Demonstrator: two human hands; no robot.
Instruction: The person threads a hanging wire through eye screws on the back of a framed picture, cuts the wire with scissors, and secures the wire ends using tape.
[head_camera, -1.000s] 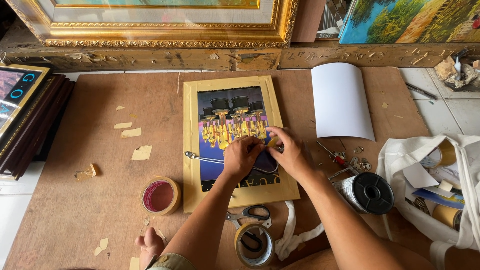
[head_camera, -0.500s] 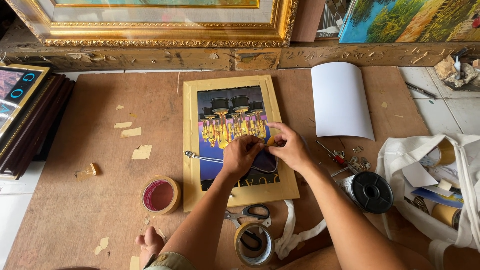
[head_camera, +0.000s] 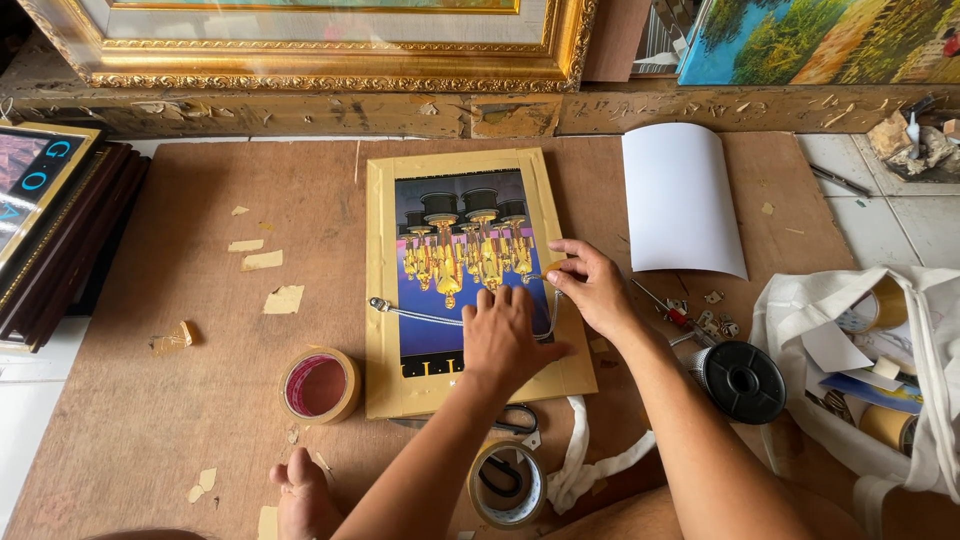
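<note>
**Both hands on the back of a small gold frame**

We see the gold frame (head_camera: 470, 285) lying flat in the middle of the brown board (head_camera: 180, 420), its poster of dark hats and yellow figures upside down to us. A wire (head_camera: 430, 318) runs across it from a small fitting at the frame's left edge.

Our left hand (head_camera: 503, 338) rests flat on the lower right part of the poster, fingers spread and pressing down. Our right hand (head_camera: 592, 288) sits at the frame's right edge, thumb and forefinger pinched together on the wire's end or a small fitting there — we cannot tell which.

What could go wrong, in our judgement: the pinch could slip off the thin wire, letting it spring back across the poster, and the frame could slide on the board if the flat hand lifts. The scissors (head_camera: 515, 420), half tucked under the frame's lower edge, lie close to our wrist.

Containers: the white cloth bag (head_camera: 800, 320) at right stands open, holding rolls of brown tape and some paper or cards. A black spool (head_camera: 742, 381) lies just beside it. The tape roll (head_camera: 319, 385) left of the frame and the tape ring (head_camera: 508, 486) below it hold nothing, though scissor handles show through the ring.
</note>
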